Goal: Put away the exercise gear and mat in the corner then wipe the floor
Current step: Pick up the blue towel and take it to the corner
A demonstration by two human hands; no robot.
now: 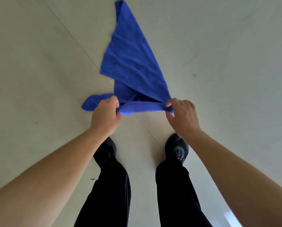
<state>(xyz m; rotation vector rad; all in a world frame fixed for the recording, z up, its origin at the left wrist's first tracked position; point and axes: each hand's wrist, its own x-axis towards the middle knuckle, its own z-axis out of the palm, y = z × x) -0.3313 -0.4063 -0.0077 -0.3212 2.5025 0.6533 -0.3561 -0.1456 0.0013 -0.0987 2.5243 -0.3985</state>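
Probably gear stowed (none in view); pinching blue cloth (132,63) with fingers (116,104) of left hand (106,115), right hand (182,115); floor (39,66) wiping pending.

Pale tiled floor (39,79) carries a blue cloth (130,63) and 2 black shoes (177,148).

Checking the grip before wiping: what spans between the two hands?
A taut, bunched edge of the blue cloth, held by left hand and right hand, in the head view.

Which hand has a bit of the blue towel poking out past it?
The left hand: a tail of the blue cloth towel sticks out beyond it; the right hand pinches the very end.
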